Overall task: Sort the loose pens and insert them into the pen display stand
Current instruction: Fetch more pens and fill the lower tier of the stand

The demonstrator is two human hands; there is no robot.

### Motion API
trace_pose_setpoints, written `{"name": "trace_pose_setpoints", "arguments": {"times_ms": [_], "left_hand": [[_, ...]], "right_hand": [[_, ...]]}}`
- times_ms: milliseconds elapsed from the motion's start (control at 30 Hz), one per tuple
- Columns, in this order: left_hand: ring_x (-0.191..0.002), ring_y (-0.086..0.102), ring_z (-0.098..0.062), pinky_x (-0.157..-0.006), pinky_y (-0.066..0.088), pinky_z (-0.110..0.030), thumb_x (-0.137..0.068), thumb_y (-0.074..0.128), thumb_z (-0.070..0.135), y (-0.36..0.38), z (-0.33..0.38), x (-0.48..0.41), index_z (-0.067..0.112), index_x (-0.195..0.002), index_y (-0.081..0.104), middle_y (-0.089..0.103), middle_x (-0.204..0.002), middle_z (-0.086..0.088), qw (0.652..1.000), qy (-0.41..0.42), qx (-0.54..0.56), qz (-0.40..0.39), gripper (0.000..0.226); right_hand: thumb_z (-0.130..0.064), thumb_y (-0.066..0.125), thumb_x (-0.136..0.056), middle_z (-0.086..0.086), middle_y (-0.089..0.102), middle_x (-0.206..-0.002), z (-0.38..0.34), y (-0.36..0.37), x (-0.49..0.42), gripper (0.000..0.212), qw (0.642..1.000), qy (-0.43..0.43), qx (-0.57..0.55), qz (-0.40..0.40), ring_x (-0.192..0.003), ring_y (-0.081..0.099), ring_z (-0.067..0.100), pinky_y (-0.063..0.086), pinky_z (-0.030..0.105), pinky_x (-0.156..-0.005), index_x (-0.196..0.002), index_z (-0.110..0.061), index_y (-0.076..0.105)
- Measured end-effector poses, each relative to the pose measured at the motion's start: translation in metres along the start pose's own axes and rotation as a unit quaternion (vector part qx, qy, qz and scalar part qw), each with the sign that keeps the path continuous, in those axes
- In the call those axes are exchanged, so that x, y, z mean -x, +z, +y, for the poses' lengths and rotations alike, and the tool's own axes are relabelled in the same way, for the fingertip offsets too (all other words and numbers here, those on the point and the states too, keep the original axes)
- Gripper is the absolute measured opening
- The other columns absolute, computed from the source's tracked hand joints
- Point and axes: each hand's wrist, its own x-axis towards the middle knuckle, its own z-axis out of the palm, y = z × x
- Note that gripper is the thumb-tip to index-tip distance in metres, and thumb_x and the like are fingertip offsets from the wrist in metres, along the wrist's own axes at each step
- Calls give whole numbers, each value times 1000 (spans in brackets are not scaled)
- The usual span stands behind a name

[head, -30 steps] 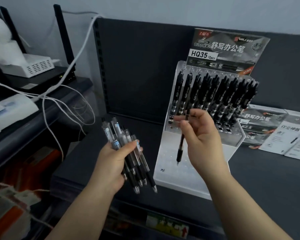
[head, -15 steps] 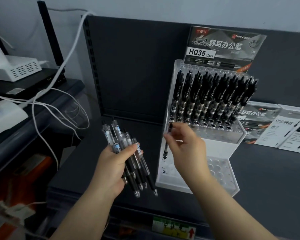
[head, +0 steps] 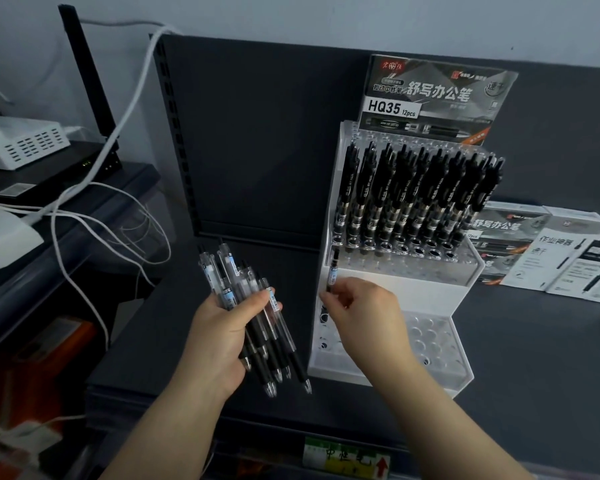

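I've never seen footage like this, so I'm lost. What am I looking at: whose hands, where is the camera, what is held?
No machine here: a person wears a camera on the head, looking down at their own hands. The left hand grips a bundle of loose pens. The right hand pinches a single pen, upright at the left edge of the white display stand; its tip is hidden behind that hand. The stand's upper tier holds black pens. It stands on a dark shelf, with printed cards lying to its right.
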Motion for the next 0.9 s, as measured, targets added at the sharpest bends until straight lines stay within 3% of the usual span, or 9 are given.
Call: {"name": "trace_pose_setpoints", "arguments": {"times_ms": [200,300,433,500,600,700,800,900], "left_hand": [[-69,71,-16,-62,52,-34,-78,69,7,2,0,1,12,-88,65,71,-73,-4,1000,2,-2,-1,12],[-68,71,-16,-60,53,-32,-78,69,7,3,1,2,11,-90,65,71,-75,-5,1000,0,0,-1,13],[-69,72,-16,-56,54,-29,-79,68,6,5,3,4,9,-95,65,70,-77,-5,1000,-3,2,-12,16],[-68,72,-16,-53,54,-27,-79,68,6,6,4,5,8,-96,65,71,-78,-6,1000,-5,8,-18,18],[-68,72,-17,-51,55,-28,-78,67,5,10,4,6,6,-96,65,71,-76,-6,999,-6,22,-33,18],[-69,71,-18,-52,55,-28,-72,69,9,16,6,7,5,-98,65,72,-77,-6,998,-3,22,-51,27],[-75,72,-19,-53,55,-30,-76,67,9,17,6,5,10,-95,64,74,-86,-4,998,-5,27,-52,19],[-76,73,-14,-60,53,-28,-82,64,7,17,4,3,11,-94,65,75,-85,0,999,-5,21,-39,12]], "right_hand": [[-35,59,-89,-16,48,-56,-1,0,-2,14,1000,18,8,-1,-59,48,7,33,14,-50,-80,-24,59],[-35,62,-87,-15,50,-59,-2,-1,0,14,1000,23,2,-5,-64,51,10,37,22,-54,-86,-21,62],[-35,68,-82,-8,55,-59,-5,-8,8,19,996,36,-81,21,-56,51,5,38,17,-53,-78,-21,56],[-34,69,-81,-8,57,-57,-10,-12,16,18,990,22,-136,-25,-51,50,4,39,13,-50,-72,-23,60],[-31,70,-81,-10,62,-59,-21,-17,27,8,970,5,-166,-179,-53,53,-2,43,12,-54,-75,-26,68],[-23,69,-83,-9,62,-59,-21,-23,27,7,957,25,-186,-222,-51,54,-2,46,15,-55,-76,-22,69],[-18,68,-83,-5,63,-59,-19,-31,23,12,955,54,-231,-176,-50,55,2,46,17,-50,-72,-21,66],[-14,67,-84,-6,64,-57,-12,-36,17,12,952,75,-294,-32,-49,55,3,47,15,-51,-74,-21,64]]}}
